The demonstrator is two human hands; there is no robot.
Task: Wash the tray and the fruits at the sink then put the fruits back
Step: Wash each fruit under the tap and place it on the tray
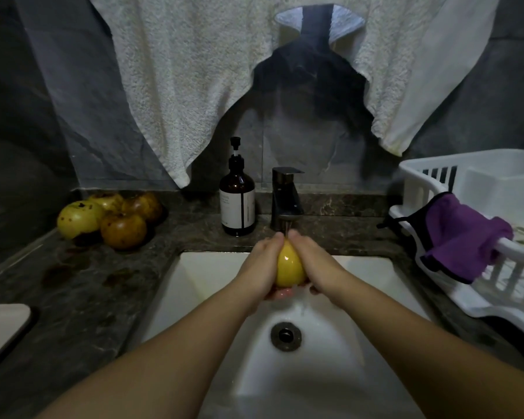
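Both hands are wrapped round one yellow fruit (289,266) and hold it between them. The left hand (262,267) cups its left side with curled fingers, and wet fingertips (280,294) peek out under it. The right hand (313,264) cups the right side the same way. The two thumbs almost meet on top of the fruit. Just above the thumbs is the dark tap (286,196), and a thin stream of water (286,226) falls down onto the fruit. Under the hands is the white sink (209,285), and its round drain (286,336) is below the fruit, closer to the person. Just left of the tap stands a brown soap bottle (237,196) with a pump. Far to the left of the hands, four more fruits (109,217) sit in a bunch on the dark counter (82,297); they are yellow and brown with dark spots. Far to the right is a white rack (478,237) with a purple cloth (460,237) hanging over its edge. High above the hands, a white towel (200,71) hangs on the wall. At the near left edge a pale flat thing (0,328) peeks in; I cannot tell what it is.
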